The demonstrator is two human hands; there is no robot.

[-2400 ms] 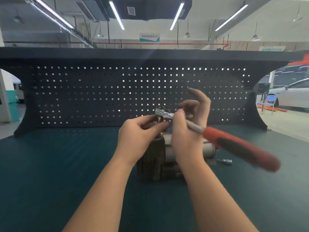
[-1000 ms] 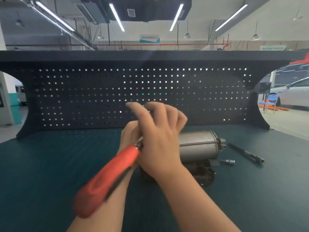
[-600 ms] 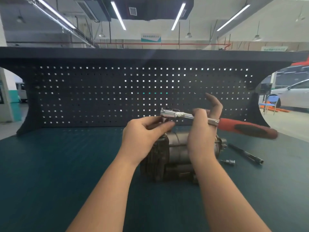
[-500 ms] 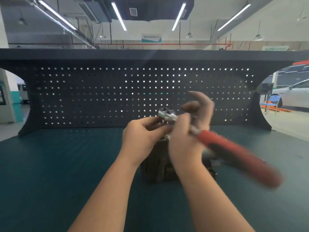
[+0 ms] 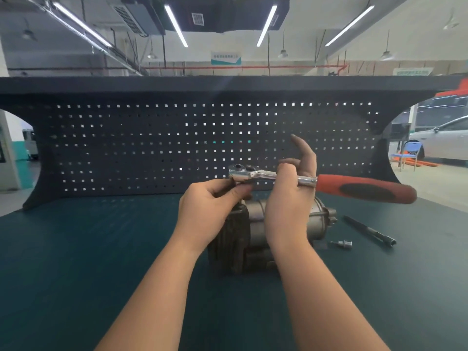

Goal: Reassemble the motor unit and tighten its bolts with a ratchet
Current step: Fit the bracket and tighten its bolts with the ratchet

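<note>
the bench [image 5: 76,262] fills the lower frame, its dark green top running off the left, right and near edges; wide bare stretches lie left of the arms and in front of the motor. the pegboard [image 5: 126,148] closes off the far edge, its flared feet standing at both back corners, with workshop floor showing past each end.

the motor [image 5: 253,239] sits on the bench about midway across, well in from every edge, its grey cylinder lying sideways with the end cap toward the right and a dark ribbed housing on the left.

the ratchet [image 5: 329,184] hangs level above the motor, head to the left, red handle jutting right over open bench. whether its socket is seated on a bolt is hidden by fingers.

the right hand [image 5: 286,209] wraps the steel shank between head and handle, thumb and lower fingers curled round it, forefinger lifted free and pointing up. the left hand [image 5: 207,211] pinches just under the ratchet head with thumb and fingertips, above the motor's left end.

right of the motor, a black rod [image 5: 368,230] lies slanting on the bench, apart from it. a small socket [image 5: 344,243] rests between rod and motor, touching neither.
</note>
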